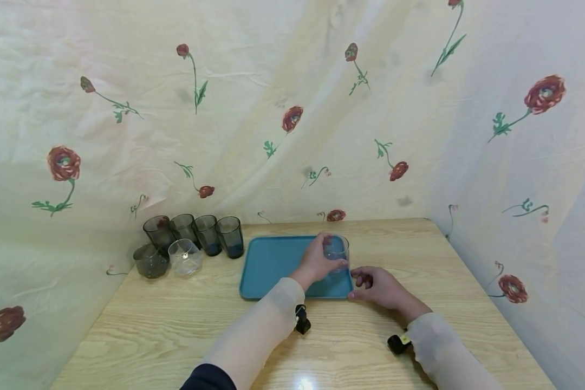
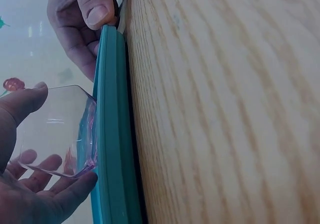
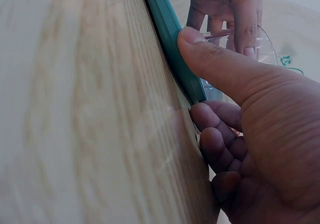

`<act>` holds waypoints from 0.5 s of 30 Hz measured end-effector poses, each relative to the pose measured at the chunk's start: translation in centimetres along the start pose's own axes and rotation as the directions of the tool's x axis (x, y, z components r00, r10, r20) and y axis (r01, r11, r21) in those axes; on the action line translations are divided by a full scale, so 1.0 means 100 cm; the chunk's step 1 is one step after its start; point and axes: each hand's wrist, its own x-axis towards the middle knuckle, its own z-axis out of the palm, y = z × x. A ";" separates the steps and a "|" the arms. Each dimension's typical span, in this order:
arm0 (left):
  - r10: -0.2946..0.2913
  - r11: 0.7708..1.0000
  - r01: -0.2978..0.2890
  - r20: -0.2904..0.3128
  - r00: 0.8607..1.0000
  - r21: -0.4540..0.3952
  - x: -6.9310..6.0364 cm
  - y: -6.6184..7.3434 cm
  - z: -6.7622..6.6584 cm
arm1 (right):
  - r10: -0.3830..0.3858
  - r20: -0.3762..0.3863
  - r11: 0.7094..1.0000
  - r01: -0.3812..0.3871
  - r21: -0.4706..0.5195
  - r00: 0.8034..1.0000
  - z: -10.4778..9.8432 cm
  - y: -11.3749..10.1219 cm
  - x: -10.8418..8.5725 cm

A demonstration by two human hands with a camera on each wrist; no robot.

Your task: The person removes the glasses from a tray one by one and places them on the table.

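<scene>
My left hand [image 1: 316,262] grips a clear drinking glass [image 1: 340,247] at the right end of a teal tray [image 1: 277,265]. In the left wrist view the thumb and fingers curl round the clear glass [image 2: 60,116], its base beside the tray rim [image 2: 114,134]. Whether the base touches the tray cannot be told. My right hand [image 1: 382,288] holds the tray's near right corner. The right wrist view shows that thumb [image 3: 192,35] along the tray's front side [image 3: 169,28], with curled fingers at the corner.
Left of the tray stand several tall smoky glasses [image 1: 231,238] in a row against the floral cloth [image 1: 253,108]. Before them are a short dark glass [image 1: 151,262] and a short clear glass [image 1: 185,259]. The wooden table [image 1: 190,325] reaches to the cloth.
</scene>
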 end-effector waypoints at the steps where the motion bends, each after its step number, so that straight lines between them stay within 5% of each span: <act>1: 0.001 1.000 -0.001 -0.003 1.000 0.000 0.000 -0.001 0.000 | 0.000 0.000 1.000 0.000 0.000 1.000 0.000 0.000 0.000; 15: 0.018 1.000 -0.018 -0.033 0.999 -0.011 0.003 -0.010 0.004 | 0.004 -0.006 1.000 -0.004 -0.012 1.000 0.000 0.001 0.001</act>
